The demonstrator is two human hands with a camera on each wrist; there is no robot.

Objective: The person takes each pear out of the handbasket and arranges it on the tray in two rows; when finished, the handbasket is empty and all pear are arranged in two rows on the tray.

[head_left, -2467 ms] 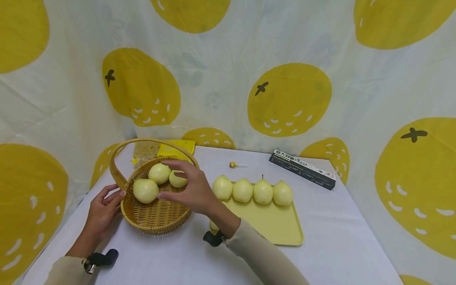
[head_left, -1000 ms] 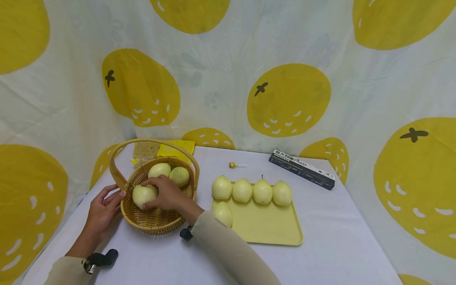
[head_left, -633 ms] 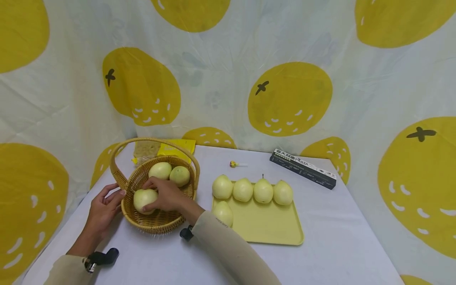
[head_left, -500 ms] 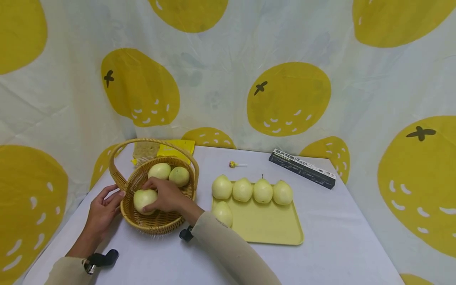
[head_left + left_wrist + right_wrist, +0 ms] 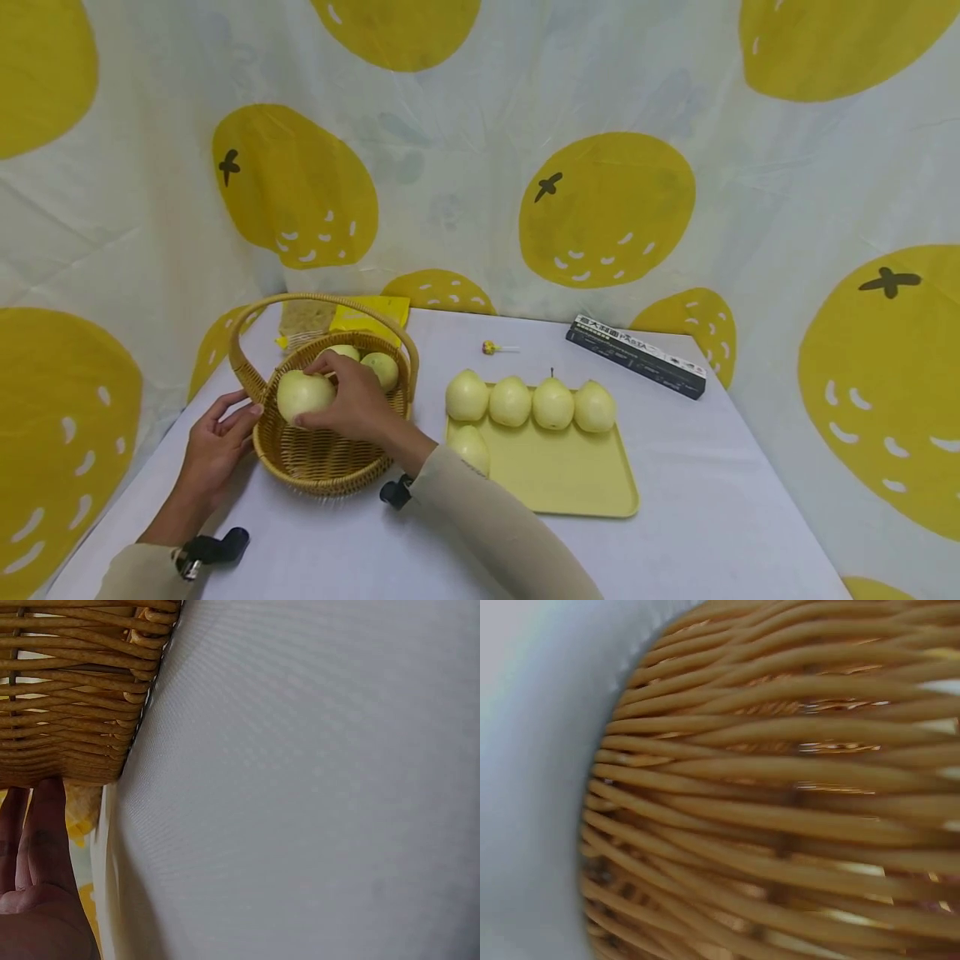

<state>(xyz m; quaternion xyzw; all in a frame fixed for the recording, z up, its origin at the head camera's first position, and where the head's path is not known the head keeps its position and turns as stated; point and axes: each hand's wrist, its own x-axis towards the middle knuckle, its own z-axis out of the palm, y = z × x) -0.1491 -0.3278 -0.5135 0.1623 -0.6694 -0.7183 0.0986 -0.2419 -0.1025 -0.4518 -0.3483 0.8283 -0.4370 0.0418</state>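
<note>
My right hand (image 5: 358,403) grips a pale yellow pear (image 5: 302,397) over the left part of a wicker basket (image 5: 330,479), thumb on the near side and fingers across the top. Behind it in the basket lie two more pears; one pear (image 5: 381,370) shows well, while the other pear (image 5: 343,352) is partly covered by the hand. On the basket's left side, below the arched handle (image 5: 322,297), my left hand (image 5: 208,454) rests against the outer wall. The left wrist view shows its fingers (image 5: 49,832) extended to the wicker. Only basket weave (image 5: 780,787) fills the right wrist view, without the hand.
Right of the basket, a yellow tray (image 5: 562,483) bears a back row of pears (image 5: 553,404) and one pear (image 5: 468,450) at front left. Farther back are a lollipop (image 5: 491,347), a black-and-white pasta box (image 5: 636,354) and yellow packets (image 5: 375,311) behind the basket.
My right hand reached into the basket from above, took hold of the left pear, and has raised it off the basket's bottom. My left hand stays at the basket's side.
</note>
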